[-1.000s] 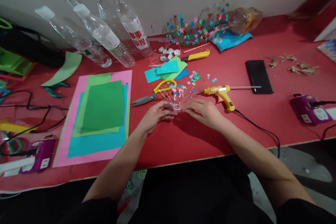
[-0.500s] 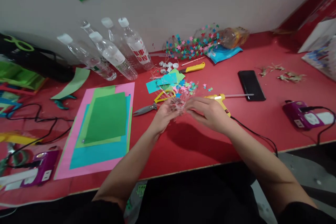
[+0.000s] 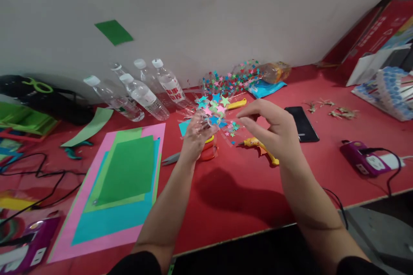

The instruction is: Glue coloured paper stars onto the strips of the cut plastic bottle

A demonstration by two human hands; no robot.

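the left hand [image 3: 195, 137], its fingers closed around the base, holds a star-dotted clear plastic piece [image 3: 214, 109] above the middle of the red tabletop [image 3: 238, 219]; thin transparent strips splay outward from the piece, bearing blue, pink and green stars. the right hand [image 3: 274, 126] is raised just beside it, apart from the plastic, with thumb and index finger curved toward each other and their tips close together; whether anything tiny is pinched between them cannot be told. beneath the left hand lie scissors [image 3: 172, 158], partly covered by the hand; beneath the right lies a yellow glue gun [image 3: 256, 142], partly covered by the wrist. small loose stars [image 3: 232, 128] lie between the hands, with a yellow utility knife [image 3: 237, 104] farther back. to the right of the right hand rests a black smartphone [image 3: 305, 126]. at left, sheets of coloured paper [image 3: 125, 172] overlap, green uppermost and pink at the bottom. along the wall, 5 clear plastic bottles [image 3: 146, 96] stand near a blue packet [image 3: 266, 89], and a green paper rectangle [image 3: 114, 32] is on the wall above.
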